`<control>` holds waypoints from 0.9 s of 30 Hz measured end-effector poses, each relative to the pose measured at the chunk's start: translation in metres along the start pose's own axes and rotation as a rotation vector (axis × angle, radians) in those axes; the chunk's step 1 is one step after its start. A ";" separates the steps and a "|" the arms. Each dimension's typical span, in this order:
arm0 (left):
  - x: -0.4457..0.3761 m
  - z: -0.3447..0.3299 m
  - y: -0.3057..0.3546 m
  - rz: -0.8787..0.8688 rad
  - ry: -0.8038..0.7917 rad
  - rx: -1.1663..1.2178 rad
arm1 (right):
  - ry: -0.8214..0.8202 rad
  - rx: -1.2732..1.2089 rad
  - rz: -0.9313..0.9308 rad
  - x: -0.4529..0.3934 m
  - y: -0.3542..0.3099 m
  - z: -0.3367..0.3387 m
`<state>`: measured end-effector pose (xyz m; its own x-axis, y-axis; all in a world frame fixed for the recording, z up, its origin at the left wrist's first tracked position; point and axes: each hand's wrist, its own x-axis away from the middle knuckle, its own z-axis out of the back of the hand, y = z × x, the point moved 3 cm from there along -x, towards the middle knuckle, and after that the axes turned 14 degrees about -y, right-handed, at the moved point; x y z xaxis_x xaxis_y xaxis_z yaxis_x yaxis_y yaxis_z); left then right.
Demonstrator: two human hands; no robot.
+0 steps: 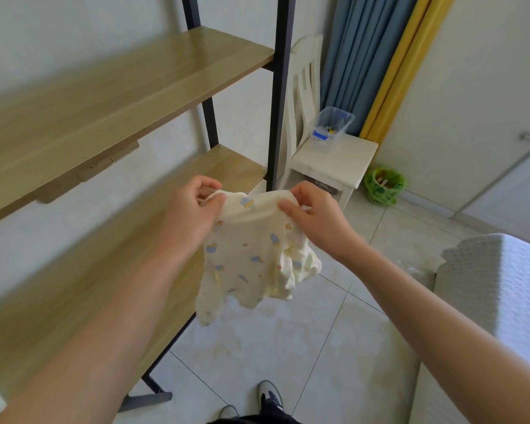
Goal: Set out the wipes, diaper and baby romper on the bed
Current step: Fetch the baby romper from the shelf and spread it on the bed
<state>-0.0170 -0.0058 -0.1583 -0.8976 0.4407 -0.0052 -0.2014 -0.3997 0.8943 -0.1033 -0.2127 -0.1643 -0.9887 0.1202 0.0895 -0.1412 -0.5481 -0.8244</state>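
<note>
While the left hand point(193, 209) and right hand point(312, 214) pinch its shoulders, the romper point(251, 258) hangs lengthwise, legs toward 6 o'clock.

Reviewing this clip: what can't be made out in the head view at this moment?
- Wipes and diaper: not in view.
- Bed: cut off by the right edge; whatever lies on it is unseen.
- Baby romper: left hand and right hand cover its top corners.
- Clear box on the chair: contents too small.
- Green basket: contents blurred.
</note>
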 end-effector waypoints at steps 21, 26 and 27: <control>0.114 -0.008 -0.042 0.239 0.033 -0.021 | -0.321 -0.046 0.235 -0.004 -0.052 -0.091; 0.159 -0.038 -0.044 0.384 0.261 -0.037 | -0.488 -0.089 0.274 0.009 -0.047 -0.105; 0.169 -0.044 -0.046 0.419 0.306 -0.062 | -0.533 -0.107 0.276 0.013 -0.047 -0.109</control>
<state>-0.1762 0.0517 -0.2203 -0.9778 -0.0191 0.2087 0.1854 -0.5427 0.8192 -0.1037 -0.0949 -0.1850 -0.8810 -0.4605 0.1087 0.1026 -0.4103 -0.9062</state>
